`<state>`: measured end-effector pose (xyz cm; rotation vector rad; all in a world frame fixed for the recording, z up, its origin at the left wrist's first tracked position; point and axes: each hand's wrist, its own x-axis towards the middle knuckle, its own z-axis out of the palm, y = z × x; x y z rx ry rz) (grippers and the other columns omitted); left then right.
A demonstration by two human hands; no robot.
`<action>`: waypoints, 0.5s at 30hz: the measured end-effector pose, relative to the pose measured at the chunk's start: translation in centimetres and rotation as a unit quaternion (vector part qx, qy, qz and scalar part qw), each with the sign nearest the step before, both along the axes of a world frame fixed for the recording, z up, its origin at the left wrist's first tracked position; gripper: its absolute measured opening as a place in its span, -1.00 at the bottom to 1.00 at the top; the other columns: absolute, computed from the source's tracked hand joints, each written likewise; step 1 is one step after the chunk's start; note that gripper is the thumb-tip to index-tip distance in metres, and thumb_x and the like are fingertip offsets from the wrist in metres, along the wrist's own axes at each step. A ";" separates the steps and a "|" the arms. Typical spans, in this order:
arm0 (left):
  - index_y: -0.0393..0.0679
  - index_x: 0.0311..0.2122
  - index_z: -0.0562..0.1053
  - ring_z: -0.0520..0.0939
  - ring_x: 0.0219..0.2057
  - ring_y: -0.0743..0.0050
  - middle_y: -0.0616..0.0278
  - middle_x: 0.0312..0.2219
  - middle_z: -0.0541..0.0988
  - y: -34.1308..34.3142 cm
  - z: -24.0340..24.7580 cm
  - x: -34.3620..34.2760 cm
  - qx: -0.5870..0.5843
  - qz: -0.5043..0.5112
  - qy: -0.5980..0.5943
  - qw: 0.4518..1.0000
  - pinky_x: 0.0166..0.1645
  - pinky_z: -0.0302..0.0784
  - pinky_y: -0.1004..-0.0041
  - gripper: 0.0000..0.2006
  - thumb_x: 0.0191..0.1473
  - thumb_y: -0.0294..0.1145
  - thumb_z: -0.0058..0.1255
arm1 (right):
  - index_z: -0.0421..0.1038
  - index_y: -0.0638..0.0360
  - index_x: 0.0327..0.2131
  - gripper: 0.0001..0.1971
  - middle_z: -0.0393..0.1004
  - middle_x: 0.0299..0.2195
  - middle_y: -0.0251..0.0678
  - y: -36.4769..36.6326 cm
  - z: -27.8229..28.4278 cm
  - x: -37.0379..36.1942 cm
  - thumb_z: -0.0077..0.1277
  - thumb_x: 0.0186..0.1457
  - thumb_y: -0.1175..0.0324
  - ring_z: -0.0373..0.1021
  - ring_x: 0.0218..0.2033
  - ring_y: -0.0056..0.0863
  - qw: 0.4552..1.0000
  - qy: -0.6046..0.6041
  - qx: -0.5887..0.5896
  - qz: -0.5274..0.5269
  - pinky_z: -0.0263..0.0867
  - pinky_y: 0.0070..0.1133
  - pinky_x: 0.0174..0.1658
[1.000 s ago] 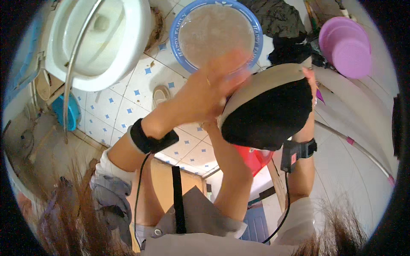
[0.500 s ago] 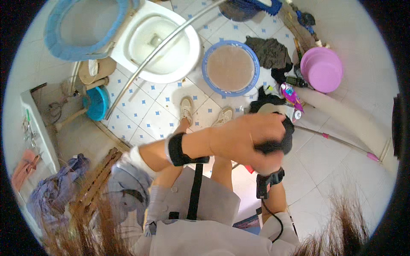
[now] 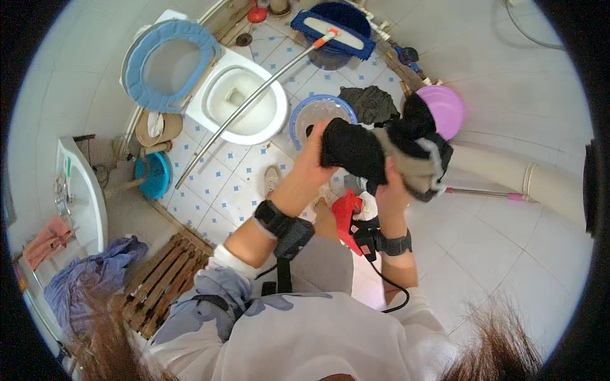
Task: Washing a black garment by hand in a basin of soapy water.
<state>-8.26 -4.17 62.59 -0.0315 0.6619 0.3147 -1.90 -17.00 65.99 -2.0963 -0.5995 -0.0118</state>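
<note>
My left hand (image 3: 311, 164) is closed around the end of a black cloth (image 3: 348, 151), its fingers largely behind the fabric. My right hand (image 3: 395, 187) grips the bunched far part of this bundle, where a beige-grey cloth (image 3: 413, 164) with a whitish edge shows among more black folds. Whether it is one garment or several pieces I cannot tell. The bundle is held in the air over the floor, in front of a blue-rimmed basin (image 3: 293, 127). Dark crumpled cloth (image 3: 370, 105) lies on the floor behind it.
A pink basin (image 3: 445, 114) stands at the right wall by a thick pipe (image 3: 489, 166). The white toilet (image 3: 276, 120) has a squeegee-like mop's metal pole (image 3: 238, 114) across it. At left are a sink (image 3: 89, 190) and wooden slats (image 3: 168, 279). Something red (image 3: 343, 213) is by my right forearm.
My hands, close together at the right before, have moved apart. My left hand has gone left, and the black and beige cloth now spans between them. The view has shifted.
</note>
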 end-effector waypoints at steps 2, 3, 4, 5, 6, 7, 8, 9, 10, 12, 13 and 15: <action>-0.10 -0.45 0.40 0.48 -0.39 0.46 0.28 -0.47 0.47 0.7 0.7 1.0 -0.016 -0.028 0.002 0.999 -0.22 0.37 0.45 -0.80 -0.15 -0.20 -0.07 | 0.37 0.21 -0.36 -0.69 0.41 -0.36 -0.22 3.7 6.8 -0.3 0.03 -0.25 0.28 0.36 -0.35 -0.35 0.945 0.021 -0.321 -0.062 0.20 -0.59 -0.21; -0.11 -0.46 0.40 0.49 -0.38 0.43 0.26 -0.47 0.48 0.5 1.9 1.1 -0.029 -0.047 0.002 0.998 -0.21 0.38 0.45 -0.80 -0.16 -0.22 -0.07 | 0.37 0.21 -0.36 -0.69 0.41 -0.36 -0.22 2.8 6.8 0.8 0.03 -0.25 0.28 0.36 -0.35 -0.35 0.944 0.020 -0.322 -0.064 0.20 -0.59 -0.21; -0.12 -0.47 0.39 0.50 -0.41 0.45 0.27 -0.49 0.49 0.5 3.1 1.9 -0.049 -0.083 0.036 0.995 -0.25 0.40 0.46 -0.79 -0.16 -0.21 -0.07 | 0.30 0.26 -0.32 -0.65 0.36 -0.32 -0.20 1.7 6.7 2.7 0.05 -0.29 0.37 0.28 -0.26 -0.40 0.959 -0.185 -0.161 0.139 0.16 -0.57 -0.17; -0.12 -0.47 0.39 0.50 -0.41 0.45 0.27 -0.49 0.49 0.5 3.3 2.7 -0.046 -0.083 0.035 0.995 -0.25 0.40 0.46 -0.79 -0.16 -0.21 -0.07 | 0.24 0.32 -0.29 -0.58 0.31 -0.28 -0.18 0.7 6.8 3.9 0.07 -0.34 0.47 0.21 -0.17 -0.45 0.869 -0.370 0.016 0.327 0.12 -0.55 -0.13; -0.12 -0.48 0.39 0.51 -0.44 0.45 0.27 -0.51 0.49 0.6 3.4 3.4 -0.020 -0.121 0.004 0.992 -0.27 0.41 0.46 -0.79 -0.17 -0.21 -0.06 | 0.22 0.31 -0.28 -0.55 0.29 -0.26 -0.15 0.5 7.9 4.4 0.09 -0.36 0.44 0.20 -0.17 -0.41 0.932 0.016 0.144 0.332 0.12 -0.51 -0.12; -0.12 -0.48 0.39 0.51 -0.47 0.45 0.27 -0.52 0.49 0.4 3.6 3.9 0.006 -0.158 -0.025 0.987 -0.29 0.42 0.46 -0.79 -0.18 -0.21 -0.05 | 0.21 0.31 -0.26 -0.51 0.28 -0.25 -0.12 0.4 9.0 4.8 0.10 -0.38 0.40 0.19 -0.16 -0.36 0.836 0.402 0.245 0.283 0.11 -0.46 -0.10; -0.11 -0.49 0.39 0.51 -0.51 0.46 0.29 -0.55 0.49 -0.1 3.7 4.4 0.053 -0.155 -0.028 0.986 -0.34 0.43 0.46 -0.79 -0.19 -0.20 -0.05 | 0.27 0.22 -0.33 -0.69 0.23 -0.27 -0.21 0.1 8.7 5.6 -0.04 -0.29 0.45 0.21 -0.17 -0.35 0.925 -0.019 0.117 0.362 0.13 -0.54 -0.12; -0.11 -0.49 0.39 0.51 -0.51 0.46 0.29 -0.55 0.49 -0.3 4.7 5.1 0.055 -0.155 -0.025 0.986 -0.34 0.43 0.46 -0.79 -0.19 -0.20 -0.05 | 0.31 0.22 -0.44 -0.78 0.25 -0.30 -0.17 -0.3 8.6 6.4 -0.05 -0.31 0.47 0.20 -0.18 -0.30 0.888 0.159 0.214 0.375 0.12 -0.50 -0.13; -0.11 -0.49 0.39 0.51 -0.53 0.48 0.31 -0.56 0.48 -0.4 6.1 5.7 0.128 -0.211 0.031 0.969 -0.36 0.43 0.47 -0.80 -0.19 -0.21 -0.05 | 0.30 0.22 -0.45 -0.79 0.25 -0.30 -0.15 -0.7 8.0 7.5 -0.06 -0.31 0.47 0.21 -0.20 -0.27 0.891 0.071 0.184 0.410 0.11 -0.46 -0.13; -0.11 -0.50 0.38 0.49 -0.58 0.52 0.33 -0.59 0.46 -0.6 5.0 6.5 0.181 -0.255 0.068 0.948 -0.46 0.43 0.52 -0.80 -0.19 -0.20 -0.08 | 0.29 0.22 -0.46 -0.79 0.25 -0.31 -0.14 -0.7 7.2 9.0 -0.07 -0.32 0.46 0.21 -0.22 -0.23 0.879 -0.012 0.160 0.448 0.11 -0.42 -0.13; -0.11 -0.50 0.38 0.49 -0.58 0.52 0.33 -0.59 0.46 -0.6 4.7 7.1 0.180 -0.257 0.071 0.947 -0.46 0.43 0.52 -0.80 -0.19 -0.20 -0.08 | 0.28 0.21 -0.46 -0.78 0.26 -0.32 -0.13 -0.8 7.4 9.3 -0.06 -0.34 0.43 0.22 -0.24 -0.21 0.869 -0.008 0.142 0.474 0.10 -0.38 -0.14; -0.11 -0.50 0.37 0.48 -0.62 0.52 0.31 -0.61 0.45 -0.7 4.1 8.0 0.107 -0.319 0.090 0.937 -0.53 0.41 0.53 -0.79 -0.17 -0.19 -0.10 | 0.28 0.20 -0.47 -0.77 0.27 -0.33 -0.11 -1.1 7.1 10.2 -0.06 -0.36 0.40 0.23 -0.26 -0.19 0.857 0.000 0.125 0.500 0.10 -0.33 -0.15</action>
